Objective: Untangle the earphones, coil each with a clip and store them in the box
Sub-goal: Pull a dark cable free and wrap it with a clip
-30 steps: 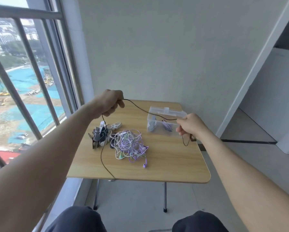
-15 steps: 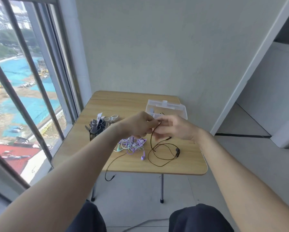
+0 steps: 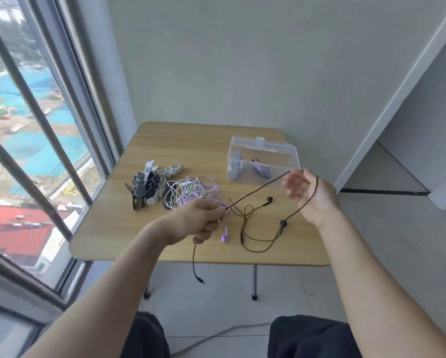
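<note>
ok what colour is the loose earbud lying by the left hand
Light purple; the earbud lies on the table near its front edge, clearest in the head view.

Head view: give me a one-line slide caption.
Left hand pinches the black earphone cord while the right hand loops it above the wooden table.

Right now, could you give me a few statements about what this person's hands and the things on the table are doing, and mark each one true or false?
1. The left hand pinches the dark earphone cable. True.
2. The right hand has that cable looped around it. True.
3. The clear box is empty. False: coiled earphones already lie inside.
4. The tangle of light cables sits beside the pile of clips. True.
5. The cable's plug rests on the table. False: it hangs below the table's front edge.
</note>
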`<action>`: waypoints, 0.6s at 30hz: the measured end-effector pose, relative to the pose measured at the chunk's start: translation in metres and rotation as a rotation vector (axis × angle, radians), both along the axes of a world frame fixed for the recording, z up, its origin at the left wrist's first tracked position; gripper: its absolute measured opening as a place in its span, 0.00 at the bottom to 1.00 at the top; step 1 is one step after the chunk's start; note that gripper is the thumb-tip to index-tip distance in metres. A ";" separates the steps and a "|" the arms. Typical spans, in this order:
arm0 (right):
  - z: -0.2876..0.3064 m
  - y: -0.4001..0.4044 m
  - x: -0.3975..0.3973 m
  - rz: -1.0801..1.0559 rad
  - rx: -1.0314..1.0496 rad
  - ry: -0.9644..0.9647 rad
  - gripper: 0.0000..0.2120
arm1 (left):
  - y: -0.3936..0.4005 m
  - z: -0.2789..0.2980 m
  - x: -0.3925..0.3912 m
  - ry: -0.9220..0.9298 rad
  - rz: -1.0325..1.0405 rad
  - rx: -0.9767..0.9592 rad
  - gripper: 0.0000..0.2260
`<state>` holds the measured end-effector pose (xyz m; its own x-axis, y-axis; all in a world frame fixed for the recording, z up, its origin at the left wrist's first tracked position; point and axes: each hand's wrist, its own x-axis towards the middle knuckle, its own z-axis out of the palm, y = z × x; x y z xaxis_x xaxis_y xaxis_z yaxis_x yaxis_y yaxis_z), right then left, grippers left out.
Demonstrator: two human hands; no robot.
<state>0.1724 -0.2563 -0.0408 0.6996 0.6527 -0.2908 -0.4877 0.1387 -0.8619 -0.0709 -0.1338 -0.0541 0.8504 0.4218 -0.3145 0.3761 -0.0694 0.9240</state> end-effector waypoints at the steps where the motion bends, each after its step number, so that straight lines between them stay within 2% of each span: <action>1: -0.004 0.000 0.006 -0.017 -0.008 0.013 0.10 | 0.001 -0.004 -0.003 -0.010 0.025 0.004 0.13; 3: -0.013 0.001 0.018 -0.005 -0.092 -0.019 0.15 | 0.003 -0.012 -0.003 -0.027 0.098 0.015 0.14; 4: -0.017 -0.001 0.022 0.004 -0.206 -0.124 0.18 | 0.002 -0.013 -0.002 -0.039 0.140 0.013 0.14; 6: -0.024 0.001 0.018 -0.061 -0.578 -0.571 0.18 | 0.005 -0.017 0.005 -0.047 0.196 0.009 0.14; 7: -0.024 0.000 0.008 -0.146 -0.678 -0.836 0.19 | 0.005 -0.017 0.009 -0.048 0.199 0.006 0.14; 8: -0.025 0.000 -0.007 -0.215 -0.632 -1.077 0.19 | 0.003 -0.016 0.013 -0.056 0.192 -0.016 0.14; 9: -0.028 0.001 -0.022 -0.204 -0.501 -1.250 0.20 | 0.001 -0.015 0.017 -0.072 0.179 -0.057 0.14; 10: -0.033 0.002 -0.037 -0.092 -0.361 -1.324 0.19 | 0.000 -0.015 0.021 -0.092 0.165 -0.099 0.14; 11: -0.036 0.003 -0.051 0.085 -0.260 -1.307 0.18 | -0.001 -0.015 0.023 -0.114 0.149 -0.130 0.14; 13: -0.041 0.002 -0.072 0.421 -0.196 -1.150 0.13 | -0.003 -0.017 0.026 -0.147 0.112 -0.146 0.15; 14: -0.044 0.002 -0.077 0.506 -0.178 -1.077 0.10 | -0.002 -0.019 0.026 -0.153 0.100 -0.135 0.16; 16: -0.043 0.003 -0.078 0.511 -0.139 -1.032 0.08 | -0.001 -0.021 0.024 -0.158 0.109 -0.098 0.16; 18: -0.043 0.005 -0.071 0.377 -0.133 -1.035 0.09 | 0.001 -0.023 0.022 -0.157 0.117 -0.084 0.17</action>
<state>0.1016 -0.2509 -0.0841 0.4083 0.8819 0.2357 0.4847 0.0093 -0.8746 -0.0484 -0.1329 -0.0775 0.8384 0.4987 -0.2201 0.2279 0.0462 0.9726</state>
